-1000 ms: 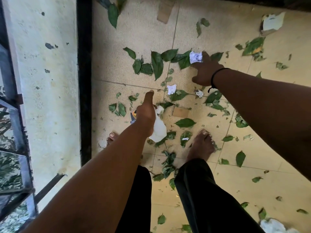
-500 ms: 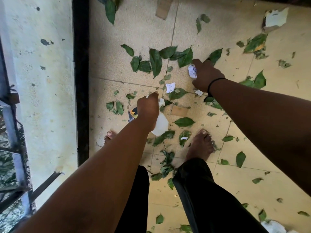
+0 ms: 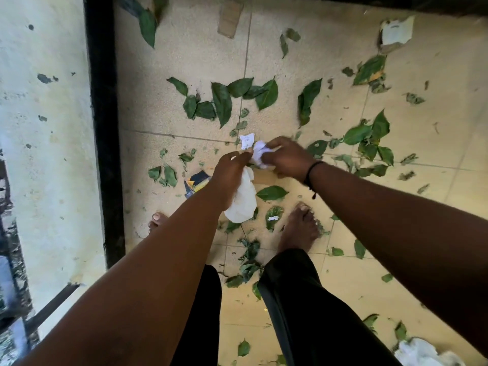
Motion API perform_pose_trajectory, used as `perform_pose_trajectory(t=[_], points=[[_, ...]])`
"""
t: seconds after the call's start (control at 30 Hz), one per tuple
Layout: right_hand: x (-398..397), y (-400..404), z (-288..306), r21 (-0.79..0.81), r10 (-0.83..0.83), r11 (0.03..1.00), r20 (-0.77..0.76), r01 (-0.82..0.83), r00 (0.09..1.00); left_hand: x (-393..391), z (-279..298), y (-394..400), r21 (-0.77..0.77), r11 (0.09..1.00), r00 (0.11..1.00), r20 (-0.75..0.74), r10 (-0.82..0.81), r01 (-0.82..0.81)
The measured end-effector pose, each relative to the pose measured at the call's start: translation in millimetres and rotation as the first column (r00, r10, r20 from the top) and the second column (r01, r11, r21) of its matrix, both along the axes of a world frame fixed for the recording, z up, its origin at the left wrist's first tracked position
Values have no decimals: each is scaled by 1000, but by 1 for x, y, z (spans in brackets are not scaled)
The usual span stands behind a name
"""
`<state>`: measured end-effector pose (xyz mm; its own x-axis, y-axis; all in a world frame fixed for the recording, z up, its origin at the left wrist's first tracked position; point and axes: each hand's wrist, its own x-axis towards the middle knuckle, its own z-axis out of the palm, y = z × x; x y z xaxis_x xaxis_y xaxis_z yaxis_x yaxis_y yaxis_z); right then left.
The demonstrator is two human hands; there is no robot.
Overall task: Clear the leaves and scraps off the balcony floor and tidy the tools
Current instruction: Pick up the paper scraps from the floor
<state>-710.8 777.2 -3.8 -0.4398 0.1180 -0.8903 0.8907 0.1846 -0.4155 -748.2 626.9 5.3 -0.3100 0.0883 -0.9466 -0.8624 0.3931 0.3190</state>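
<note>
The right hand (image 3: 286, 157) has come across from the leaves to the left hand (image 3: 229, 173), gripping a crumpled paper scrap (image 3: 260, 154). The left hand grasps a white plastic bag (image 3: 243, 199) by its mouth, above the leaf-strewn tiled floor (image 3: 169, 62); scrap at bag opening.

Person is standing barefoot on tiled balcony floor (image 3: 303, 299), looking down. Left hand (image 3: 229, 172) is gripping the top of a white bag (image 3: 243, 200) that is hanging below it. Right hand (image 3: 286, 155) is holding a crumpled white paper (image 3: 259, 154) right at the bag's top, hands nearly touching. Green leaves (image 3: 221, 101) are lying scattered around, a paper scrap (image 3: 247, 140) is sitting just beyond the hands, and a cardboard piece (image 3: 229, 18) is lying at the far edge.
</note>
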Motion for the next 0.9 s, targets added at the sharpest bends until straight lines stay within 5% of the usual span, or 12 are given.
perform_pose_trajectory(t=[0.1,0.2,0.33,0.43,0.53,0.73,0.9], points=[[11,-20,18,-289,-197,931,114,222,974,10,0,7,101,994,990,137,20,-35],[27,-20,22,-353,-357,842,204,408,912,12,2,4,-30,999,987,159,-23,28],[35,-5,21,-366,-319,841,261,399,911,16,12,7,-113,986,992,30,-120,123],[31,8,22,-228,-222,936,211,269,952,17,17,15,-132,967,973,-34,-226,220],[29,26,17,39,47,998,115,-52,992,15,19,15,-179,960,968,-88,-233,215],[37,57,-1,238,584,735,253,-634,771,11,20,9,-317,847,856,-161,-491,426],[47,62,-12,351,598,650,311,-674,739,12,23,6,-407,728,774,-76,-628,551]])
